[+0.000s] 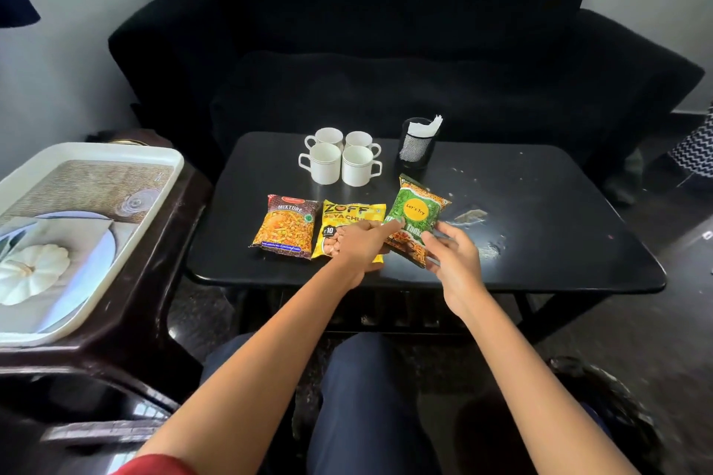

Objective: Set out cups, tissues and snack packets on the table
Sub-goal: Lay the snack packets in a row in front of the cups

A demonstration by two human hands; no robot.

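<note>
The green packet point(416, 219) is pinched by both the left hand point(362, 239) and right hand point(451, 249) above the counter point(540, 227), right of the yellow packet point(349, 218).

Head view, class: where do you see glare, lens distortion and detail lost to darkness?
Head view: window glare streaks the table right of the green packet; the wide lens bows the table edges and tray; the black sofa swallows detail; cups stay sharp.

Dim, soft light; wide-angle bending at edges.
</note>
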